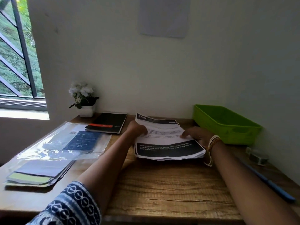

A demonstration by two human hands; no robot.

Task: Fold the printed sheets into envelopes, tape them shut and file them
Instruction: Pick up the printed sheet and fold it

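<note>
Right of centre on the bench [162,184], your left hand [137,128] and right hand [196,135] each grip a side of the printed sheets [164,137], long axis running hand-to-hand, green tray [227,125] nearer your right.

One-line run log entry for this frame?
phase: picking up sheets | left hand: grips printed sheets | right hand: grips sheets | green tray: empty

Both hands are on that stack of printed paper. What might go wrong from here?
1. The left hand and right hand grip the top printed sheet, which already bows upward; it could crease or tear.
2. The stack looks loose and uneven, so several sheets may lift together or slide out of order.
3. The blue pen lies near the desk's right edge by the right forearm; a nudge might roll it off.
</note>
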